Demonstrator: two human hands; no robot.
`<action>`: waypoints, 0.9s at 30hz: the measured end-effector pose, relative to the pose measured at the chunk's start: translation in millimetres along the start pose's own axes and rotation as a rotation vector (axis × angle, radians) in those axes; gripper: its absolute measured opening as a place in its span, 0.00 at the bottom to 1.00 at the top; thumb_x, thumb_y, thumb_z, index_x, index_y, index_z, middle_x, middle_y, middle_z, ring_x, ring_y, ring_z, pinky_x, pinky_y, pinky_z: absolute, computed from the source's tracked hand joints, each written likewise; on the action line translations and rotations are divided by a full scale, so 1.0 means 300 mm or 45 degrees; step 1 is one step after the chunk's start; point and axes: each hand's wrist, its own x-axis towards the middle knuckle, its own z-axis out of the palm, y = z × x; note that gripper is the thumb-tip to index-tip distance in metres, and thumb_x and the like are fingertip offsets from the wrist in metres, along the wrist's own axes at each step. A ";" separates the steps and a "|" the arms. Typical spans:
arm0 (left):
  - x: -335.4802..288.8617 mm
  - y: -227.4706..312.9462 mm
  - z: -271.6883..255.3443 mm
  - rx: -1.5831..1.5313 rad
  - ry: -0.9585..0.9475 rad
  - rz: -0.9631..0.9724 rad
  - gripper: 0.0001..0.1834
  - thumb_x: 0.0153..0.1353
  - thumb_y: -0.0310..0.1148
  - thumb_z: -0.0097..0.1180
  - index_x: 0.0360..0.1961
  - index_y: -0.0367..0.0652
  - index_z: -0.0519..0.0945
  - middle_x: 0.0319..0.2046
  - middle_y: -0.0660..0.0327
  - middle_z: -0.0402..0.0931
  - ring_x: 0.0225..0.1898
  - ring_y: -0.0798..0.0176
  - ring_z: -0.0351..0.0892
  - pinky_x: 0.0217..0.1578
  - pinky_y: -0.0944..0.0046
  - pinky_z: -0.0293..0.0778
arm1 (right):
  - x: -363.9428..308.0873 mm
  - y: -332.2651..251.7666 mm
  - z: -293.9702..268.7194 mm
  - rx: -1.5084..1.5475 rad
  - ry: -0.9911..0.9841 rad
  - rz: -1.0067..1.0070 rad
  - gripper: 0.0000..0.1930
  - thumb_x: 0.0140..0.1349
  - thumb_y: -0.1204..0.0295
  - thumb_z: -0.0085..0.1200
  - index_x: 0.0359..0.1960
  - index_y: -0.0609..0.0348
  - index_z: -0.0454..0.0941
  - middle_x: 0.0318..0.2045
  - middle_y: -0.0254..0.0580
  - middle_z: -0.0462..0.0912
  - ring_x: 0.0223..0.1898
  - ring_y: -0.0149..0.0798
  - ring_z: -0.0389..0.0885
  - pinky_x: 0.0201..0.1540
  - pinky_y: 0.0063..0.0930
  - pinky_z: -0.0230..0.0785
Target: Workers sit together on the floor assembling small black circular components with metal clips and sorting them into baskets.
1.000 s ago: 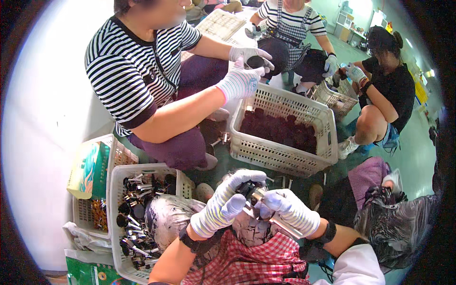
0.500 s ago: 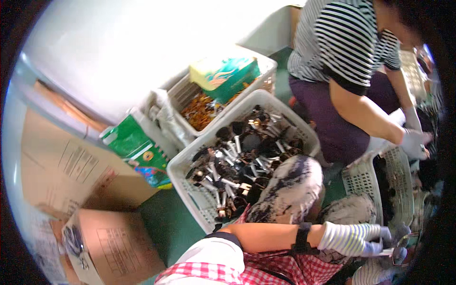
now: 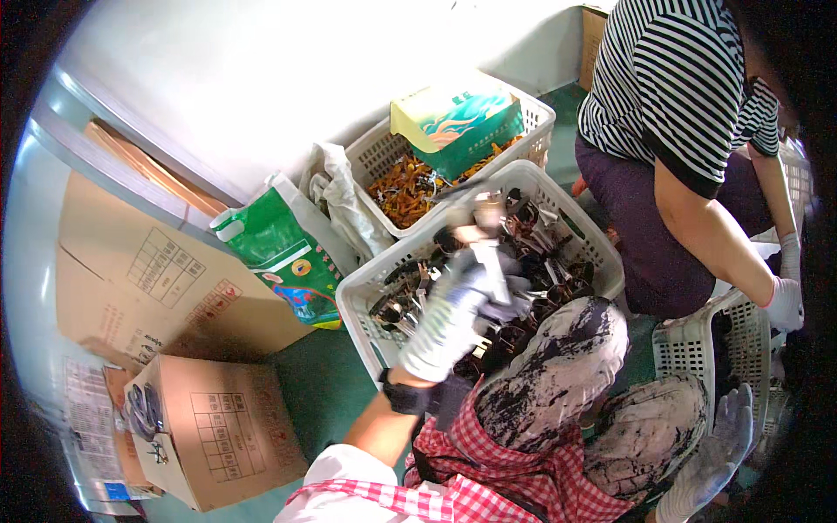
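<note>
My left hand [image 3: 449, 322], in a striped glove with a dark wristband, is over the white basket [image 3: 356, 322] of black parts. Motion blurs its fingers, which are closed around a black part with a pale stem [image 3: 490, 261] and a coppery end; its exact kind is unclear. Under it lie several similar black parts [image 3: 545, 248] with white or silvery stems, heaped in the basket. My right hand [image 3: 722, 449], in a pale striped glove, is at the lower right with its fingers stretched out and nothing visible in it, beside another white basket [image 3: 680, 344] with dark contents.
A co-worker in a striped shirt [image 3: 689, 87] bends at the right, gloved hands low. Behind, another basket [image 3: 540, 131] holds orange-brown bits and a green-yellow box [image 3: 471, 144]. A green bag [image 3: 292, 248] and cardboard boxes [image 3: 218, 427] stand left. My knees [image 3: 558, 375] press close to the basket.
My left hand has swung from beside my right hand at the lower right to above the middle basket, carrying a part. My right hand is now apart with fingers extended. The view has shifted.
</note>
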 end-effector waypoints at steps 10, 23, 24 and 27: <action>0.078 -0.296 -0.537 -0.022 0.666 -0.333 0.10 0.63 0.39 0.53 0.44 0.49 0.77 0.35 0.60 0.78 0.31 0.54 0.81 0.37 0.42 0.81 | -0.019 0.007 -0.076 -0.083 -0.051 0.070 0.36 0.68 0.45 0.38 0.65 0.66 0.58 0.67 0.54 0.60 0.67 0.46 0.60 0.71 0.42 0.47; 0.051 -0.178 -0.418 1.466 -0.059 -0.040 0.14 0.61 0.29 0.55 0.48 0.38 0.75 0.45 0.58 0.80 0.43 0.62 0.80 0.49 0.64 0.74 | -0.122 0.042 -0.332 0.012 0.470 0.304 0.23 0.69 0.55 0.45 0.53 0.64 0.72 0.52 0.46 0.77 0.51 0.41 0.77 0.55 0.41 0.69; 0.036 -0.160 -0.418 1.558 -0.146 0.032 0.16 0.61 0.28 0.54 0.50 0.37 0.74 0.49 0.56 0.78 0.46 0.63 0.79 0.48 0.66 0.75 | -0.154 0.058 -0.381 0.015 0.570 0.384 0.24 0.68 0.53 0.46 0.52 0.63 0.73 0.51 0.46 0.78 0.50 0.41 0.77 0.55 0.41 0.70; 0.028 -0.108 -0.394 0.242 0.351 -0.416 0.20 0.62 0.35 0.55 0.53 0.38 0.73 0.51 0.54 0.75 0.48 0.60 0.76 0.45 0.63 0.77 | -0.218 0.176 -0.550 0.356 0.680 0.615 0.22 0.66 0.53 0.50 0.48 0.60 0.75 0.46 0.43 0.80 0.46 0.40 0.79 0.51 0.40 0.72</action>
